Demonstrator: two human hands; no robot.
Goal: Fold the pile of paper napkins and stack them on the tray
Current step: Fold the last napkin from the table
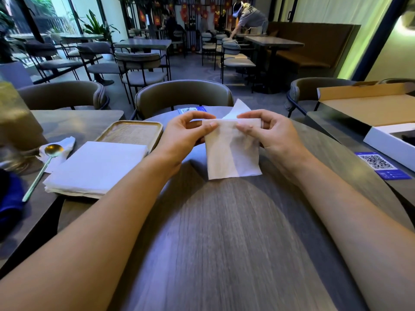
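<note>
Here both hands (184, 133) (272, 133) pinch a thin, soft, squarish napkin (232, 151).

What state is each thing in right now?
Napkin: partly folded, held up by both hands.
Left hand: pinching napkin's top edge.
Right hand: pinching napkin's top edge.
Pile: flat, unfolded, overlapping tray's near edge.
Tray: no folded napkins on it.
Box: open.

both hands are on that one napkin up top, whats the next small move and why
Probably bring the napkin down flat on the table and press the top crease. Left hand and right hand pinch its folded upper edge, a corner sticks up behind, and the wooden tray holds no napkins yet.
</note>
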